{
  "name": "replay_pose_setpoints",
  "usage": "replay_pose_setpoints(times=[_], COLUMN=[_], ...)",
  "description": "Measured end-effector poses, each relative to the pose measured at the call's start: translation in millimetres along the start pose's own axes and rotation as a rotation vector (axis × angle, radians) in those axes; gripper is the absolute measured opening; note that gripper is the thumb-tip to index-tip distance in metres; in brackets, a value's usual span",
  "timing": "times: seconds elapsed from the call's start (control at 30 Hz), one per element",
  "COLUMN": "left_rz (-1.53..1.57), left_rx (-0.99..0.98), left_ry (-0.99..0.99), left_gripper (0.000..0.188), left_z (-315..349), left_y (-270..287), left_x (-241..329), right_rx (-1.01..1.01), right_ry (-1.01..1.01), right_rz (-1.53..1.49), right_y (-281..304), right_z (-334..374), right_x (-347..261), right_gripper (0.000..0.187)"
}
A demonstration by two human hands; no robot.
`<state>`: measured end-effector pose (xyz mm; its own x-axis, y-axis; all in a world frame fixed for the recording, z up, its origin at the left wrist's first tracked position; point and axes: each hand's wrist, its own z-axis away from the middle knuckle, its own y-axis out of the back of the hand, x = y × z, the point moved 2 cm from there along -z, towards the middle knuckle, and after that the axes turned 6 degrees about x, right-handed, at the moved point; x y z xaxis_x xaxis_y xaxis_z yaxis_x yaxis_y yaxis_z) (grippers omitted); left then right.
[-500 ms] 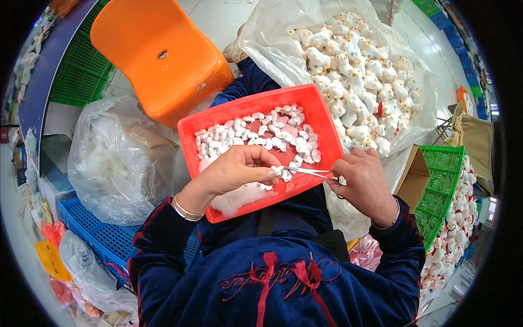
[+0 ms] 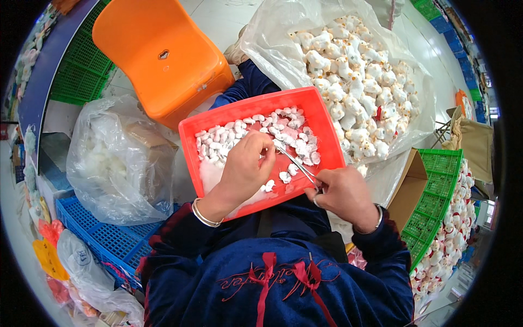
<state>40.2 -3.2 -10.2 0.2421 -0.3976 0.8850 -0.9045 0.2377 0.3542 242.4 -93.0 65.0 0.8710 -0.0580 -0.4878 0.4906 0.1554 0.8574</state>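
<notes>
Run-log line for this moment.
left hand: over red tray, grasp unclear | right hand: holding metal scissor-handled tool, angled toward left hand | tray: small white pieces, white fluff

The bare left grip (image 2: 249,163) is held forward, back upward, its fingers (image 2: 255,143) curled and their tips mostly hidden. The bare right grip (image 2: 344,195) is turned inward, fingers bent closed. Both forearms (image 2: 175,235), sleeved in dark-blue velvet, are angled inward.
</notes>
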Motion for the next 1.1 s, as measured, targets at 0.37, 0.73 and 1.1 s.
replay_pose_setpoints(times=[0.37, 0.73, 1.1], left_rz=[0.247, 0.144, 0.486], left_rx=[0.160, 0.173, -0.063], left_ry=[0.070, 0.039, 0.513], left_gripper=[0.013, 0.011, 0.006], left_z=[13, 4, 22], left_y=[-3, 12, 13], left_x=[8, 6, 6], right_rx=[-0.307, -0.251, -0.383], right_ry=[-0.404, -0.408, -0.451], right_rz=[-0.924, -0.893, -0.968], right_y=[-48, -59, -47], right_z=[17, 24, 21], right_x=[-11, -20, -3], right_gripper=[0.030, 0.027, 0.033])
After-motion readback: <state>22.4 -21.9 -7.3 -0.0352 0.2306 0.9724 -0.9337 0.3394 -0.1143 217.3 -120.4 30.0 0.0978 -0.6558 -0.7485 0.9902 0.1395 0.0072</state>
